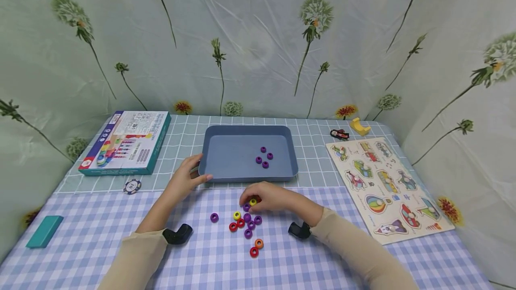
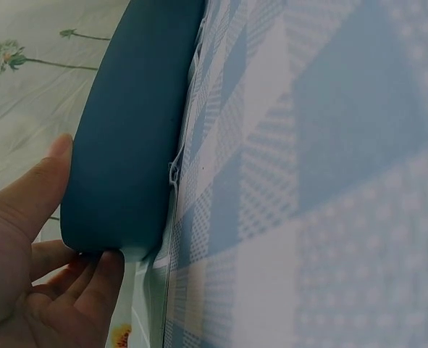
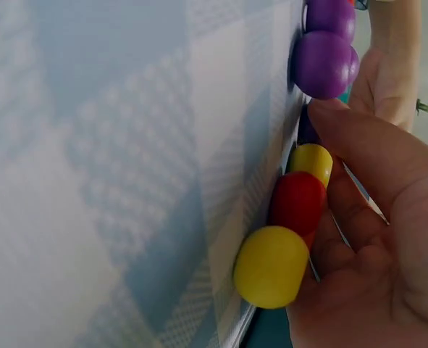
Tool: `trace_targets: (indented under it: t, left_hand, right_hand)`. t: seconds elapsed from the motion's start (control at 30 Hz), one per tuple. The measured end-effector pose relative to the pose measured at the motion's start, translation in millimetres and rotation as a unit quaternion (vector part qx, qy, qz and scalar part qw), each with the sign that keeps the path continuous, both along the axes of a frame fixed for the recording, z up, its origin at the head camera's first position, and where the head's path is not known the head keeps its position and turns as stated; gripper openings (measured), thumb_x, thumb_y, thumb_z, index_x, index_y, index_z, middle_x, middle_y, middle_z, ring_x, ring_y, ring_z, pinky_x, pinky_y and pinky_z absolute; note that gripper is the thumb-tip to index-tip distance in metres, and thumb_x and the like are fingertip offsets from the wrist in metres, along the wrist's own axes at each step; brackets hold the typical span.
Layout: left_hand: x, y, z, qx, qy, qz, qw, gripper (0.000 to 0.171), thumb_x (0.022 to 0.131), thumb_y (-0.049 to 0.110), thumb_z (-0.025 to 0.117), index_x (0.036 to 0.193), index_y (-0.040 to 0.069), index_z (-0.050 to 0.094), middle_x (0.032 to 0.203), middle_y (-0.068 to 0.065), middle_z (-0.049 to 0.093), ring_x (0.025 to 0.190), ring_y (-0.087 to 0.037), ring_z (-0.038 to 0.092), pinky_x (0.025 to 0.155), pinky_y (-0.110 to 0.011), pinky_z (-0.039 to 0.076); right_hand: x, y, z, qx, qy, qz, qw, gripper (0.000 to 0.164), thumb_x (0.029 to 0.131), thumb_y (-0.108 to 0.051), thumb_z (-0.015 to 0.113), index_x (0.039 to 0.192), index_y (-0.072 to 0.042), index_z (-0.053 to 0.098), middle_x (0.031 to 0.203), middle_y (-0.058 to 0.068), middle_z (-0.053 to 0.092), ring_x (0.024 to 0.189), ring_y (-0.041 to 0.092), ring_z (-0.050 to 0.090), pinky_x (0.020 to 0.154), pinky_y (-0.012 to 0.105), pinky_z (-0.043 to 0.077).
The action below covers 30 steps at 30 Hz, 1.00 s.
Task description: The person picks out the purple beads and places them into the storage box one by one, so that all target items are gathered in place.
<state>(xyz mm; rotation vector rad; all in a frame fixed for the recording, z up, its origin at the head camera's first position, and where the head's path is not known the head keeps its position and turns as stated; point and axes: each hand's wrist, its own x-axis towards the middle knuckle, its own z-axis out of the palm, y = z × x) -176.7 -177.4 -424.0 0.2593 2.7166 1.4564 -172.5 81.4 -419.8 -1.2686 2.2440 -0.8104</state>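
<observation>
At the near left corner of a blue-grey tray (image 1: 242,179), my left hand (image 1: 188,174) grips the rim. Its thumb (image 2: 51,170) lies along the tray wall (image 2: 130,130) in the left wrist view, fingers curled at the corner. Four-sided and shallow, the tray holds several purple beads (image 1: 270,156). My right hand (image 1: 266,195) reaches down in front of it, pinching a purple bead (image 1: 247,208) between thumb and fingers. A yellow bead (image 1: 253,202) sits right under those fingers, partly covered. Loose purple, red (image 1: 233,227), yellow and orange beads (image 1: 259,243) lie around it.
Left of the tray lie a boxed toy set (image 1: 129,142), a poker chip (image 1: 132,186) and a teal block (image 1: 45,232). On the right are a wooden picture puzzle (image 1: 387,187), a small dark figure (image 1: 340,134) and a yellow curved piece (image 1: 359,126). A flowered curtain hangs behind.
</observation>
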Motion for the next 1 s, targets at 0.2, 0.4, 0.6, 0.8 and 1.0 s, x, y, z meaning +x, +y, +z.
trace_targets:
  t: [0.2,0.4,0.6,0.8,1.0]
  left_hand:
    - [1.0,-1,0.0,-0.001,-0.005,0.001,1.0,0.078,0.07,0.032,0.063,0.13,0.001,0.022,0.127,-0.018,0.023,0.113,-0.032,0.029,0.087,-0.038,0.036]
    - [0.1,-2,-1.1,0.001,-0.001,-0.002,1.0,0.08,0.069,0.036,0.062,0.13,0.002,0.023,0.127,-0.017,0.024,0.113,-0.031,0.03,0.087,-0.037,0.037]
    - [-0.7,-1,-1.3,0.005,0.002,-0.002,1.0,0.078,0.07,0.031,0.064,0.129,0.0,0.023,0.126,-0.018,0.025,0.113,-0.032,0.031,0.087,-0.037,0.037]
    - [-0.8,0,-1.8,0.005,-0.001,0.0,1.0,0.077,0.07,0.03,0.064,0.129,0.0,0.024,0.126,-0.018,0.025,0.113,-0.033,0.03,0.087,-0.038,0.037]
    - [-0.9,0,-1.2,0.002,0.0,0.001,1.0,0.078,0.069,0.031,0.064,0.129,0.0,0.024,0.127,-0.018,0.024,0.113,-0.032,0.03,0.087,-0.037,0.037]
  right_hand:
    - [1.2,-3,1.7,-0.007,-0.01,-0.013,1.0,0.019,0.074,-0.015,0.062,0.092,-0.019,0.059,0.087,-0.013,0.052,0.076,0.001,0.048,0.065,0.013,0.043]
    - [0.8,0,22.4,-0.091,-0.041,-0.063,0.993,0.022,0.076,-0.01,0.059,0.098,-0.008,0.058,0.091,-0.005,0.053,0.079,0.005,0.05,0.069,0.018,0.045]
    - [-17.0,9,51.4,-0.189,-0.044,-0.136,0.971,0.023,0.075,0.002,0.057,0.098,0.003,0.055,0.091,0.014,0.053,0.081,0.023,0.051,0.071,0.034,0.046]
    - [-55.0,26,29.9,-0.189,-0.041,-0.255,0.947,0.026,0.076,-0.003,0.058,0.101,0.003,0.055,0.093,0.01,0.055,0.079,0.018,0.051,0.069,0.027,0.046]
    - [-74.0,32,6.9,-0.126,-0.028,-0.313,0.941,0.023,0.076,-0.006,0.059,0.099,-0.004,0.058,0.093,0.004,0.056,0.079,0.013,0.051,0.071,0.025,0.045]
